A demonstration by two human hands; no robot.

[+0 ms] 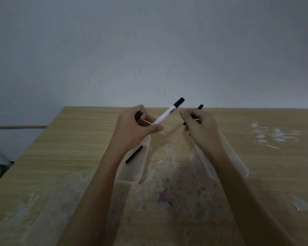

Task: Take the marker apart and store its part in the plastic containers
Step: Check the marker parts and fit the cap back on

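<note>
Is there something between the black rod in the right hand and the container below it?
Nothing visible blocks it. The right hand holds the black rod above the right container; only that forearm crosses over the open tray.

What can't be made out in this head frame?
- Right container: its contents, hidden by the right forearm.
- Marker barrel: its lower end, hidden in the left hand; label print too small to read.
- Black part in the right hand: middle hidden by fingers.
- Left container: near-left portion hidden under the left forearm; only one black stick shows.
</note>
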